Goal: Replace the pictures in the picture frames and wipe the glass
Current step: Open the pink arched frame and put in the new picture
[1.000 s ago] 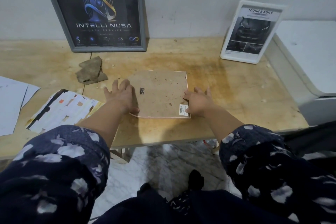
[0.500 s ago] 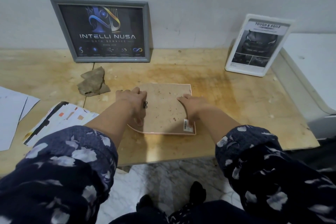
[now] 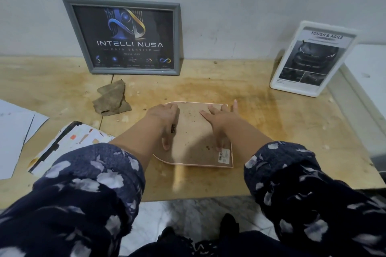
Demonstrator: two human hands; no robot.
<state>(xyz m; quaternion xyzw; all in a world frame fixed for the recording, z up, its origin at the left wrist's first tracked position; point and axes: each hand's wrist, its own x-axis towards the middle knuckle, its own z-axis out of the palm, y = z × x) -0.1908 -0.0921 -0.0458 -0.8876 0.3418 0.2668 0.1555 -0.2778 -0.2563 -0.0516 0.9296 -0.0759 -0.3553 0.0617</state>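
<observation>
A picture frame (image 3: 196, 133) lies face down near the front middle of the worn wooden worktop (image 3: 282, 131), its brown backing board up, a barcode sticker (image 3: 224, 155) at its near right corner and a small black hanger (image 3: 173, 128) near its left side. The left hand (image 3: 165, 118) rests on the frame's left part, its fingers bent over the far left corner and its thumb stretched back along the board toward the person. The right hand (image 3: 221, 120) lies flat on the right part with fingers spread toward the far edge, the thumb pointing back toward the sticker. Both sleeves are dark blue with pale flowers. At the back left a grey-framed picture (image 3: 125, 35) reading INTELLI NUSA leans upright against the wall, and at the back right a white-framed picture (image 3: 311, 58) headed TOUGH & AGILE leans too. A crumpled brown cloth (image 3: 111, 99) lies between the grey frame and the left hand. Loose printed sheets (image 3: 69, 148) and white papers (image 3: 14, 135) lie at the left.
</observation>
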